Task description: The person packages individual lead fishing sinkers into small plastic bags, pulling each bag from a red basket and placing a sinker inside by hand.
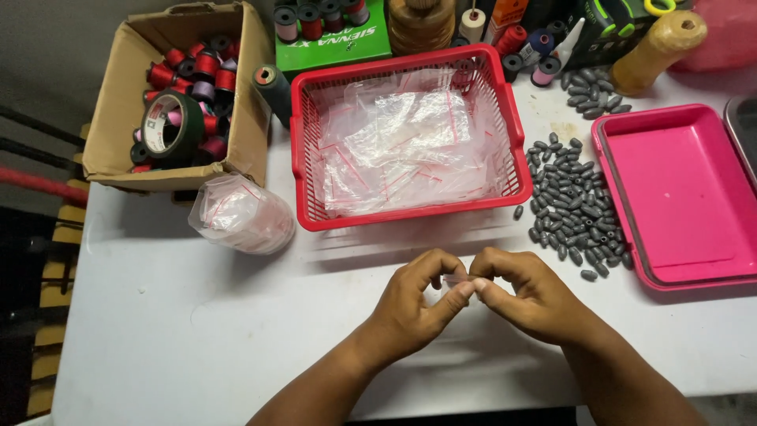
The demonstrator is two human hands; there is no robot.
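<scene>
My left hand [414,304] and my right hand [524,296] meet above the white table [197,331], fingertips pinched together on a small clear plastic bag [457,280]. The bag is mostly hidden by the fingers. Just beyond the hands stands a red plastic basket [303,150] filled with clear zip bags with red lines. To the right of the hands lies a pile of small grey oval pellets [572,197], loose on the table.
A pink tray [678,197] sits at the right edge. A cardboard box [110,118] of thread spools and a tape roll stands at the back left. A bundle of clear bags [240,213] lies beside it. More spools and a green box line the back.
</scene>
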